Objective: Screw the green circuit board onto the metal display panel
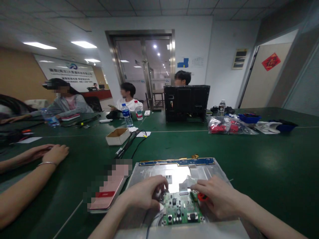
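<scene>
A green circuit board [183, 207] lies on a silver metal panel [147, 171], with a blue strip board [176, 162] along the panel's far edge. My left hand [147, 192] is at the circuit board's left edge, fingers curled and closed; what they grip there is hidden. Beside the board's right edge, my right hand [219, 197] is closed around a red and black piece [203, 197], mostly covered by the fingers. A flat ribbon cable [183, 188] runs from the board's far side, near my right fingertips. A thin dark cable [148, 229] passes below my left hand.
Left of the panel lies a pink box [112, 189]; beyond it are an open carton [117, 136] and black cables [129, 142]. Another person's hands [53, 154] rest at the left. Farther back stand bottles [127, 115], a black monitor-like frame [186, 103] and plastic bags [230, 125].
</scene>
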Demonstrator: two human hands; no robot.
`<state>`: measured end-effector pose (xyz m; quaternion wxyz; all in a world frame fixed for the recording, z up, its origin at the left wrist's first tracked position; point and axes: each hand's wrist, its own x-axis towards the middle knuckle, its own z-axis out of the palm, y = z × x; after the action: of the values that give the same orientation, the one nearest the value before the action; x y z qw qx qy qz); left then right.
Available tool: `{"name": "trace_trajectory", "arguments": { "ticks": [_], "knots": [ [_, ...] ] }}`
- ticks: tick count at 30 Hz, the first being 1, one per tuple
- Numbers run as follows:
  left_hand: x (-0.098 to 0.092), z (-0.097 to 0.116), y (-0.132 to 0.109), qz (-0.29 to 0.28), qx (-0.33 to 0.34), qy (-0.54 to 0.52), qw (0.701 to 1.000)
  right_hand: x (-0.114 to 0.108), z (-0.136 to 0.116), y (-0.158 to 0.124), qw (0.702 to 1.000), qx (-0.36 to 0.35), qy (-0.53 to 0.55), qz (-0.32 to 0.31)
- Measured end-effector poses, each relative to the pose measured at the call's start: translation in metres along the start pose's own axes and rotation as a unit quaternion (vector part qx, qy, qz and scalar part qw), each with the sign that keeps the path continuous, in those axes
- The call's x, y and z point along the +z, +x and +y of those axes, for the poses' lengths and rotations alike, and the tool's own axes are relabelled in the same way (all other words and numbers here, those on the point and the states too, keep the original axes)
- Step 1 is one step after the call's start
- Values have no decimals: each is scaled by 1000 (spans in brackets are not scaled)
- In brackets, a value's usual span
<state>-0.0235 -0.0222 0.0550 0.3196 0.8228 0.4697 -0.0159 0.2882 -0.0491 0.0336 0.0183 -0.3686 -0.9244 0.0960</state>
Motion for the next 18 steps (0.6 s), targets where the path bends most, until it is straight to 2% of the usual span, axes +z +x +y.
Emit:
{"name": "trace_trajectory", "arguments": {
  "ticks": [7,10,15,18],
  "knots": [
    [0,3,10,-28,33,-40,998,26,1,2,988,-98,-121,8],
    [0,2,12,-28,37,-43,998,35,6,2,983,-123,-132,34],
    [0,2,12,-20,55,-41,997,34,14,3,990,-51,-15,130],
    [0,3,11,-3,65,-43,997,30,12,4,979,2,89,182]
  ]
}}
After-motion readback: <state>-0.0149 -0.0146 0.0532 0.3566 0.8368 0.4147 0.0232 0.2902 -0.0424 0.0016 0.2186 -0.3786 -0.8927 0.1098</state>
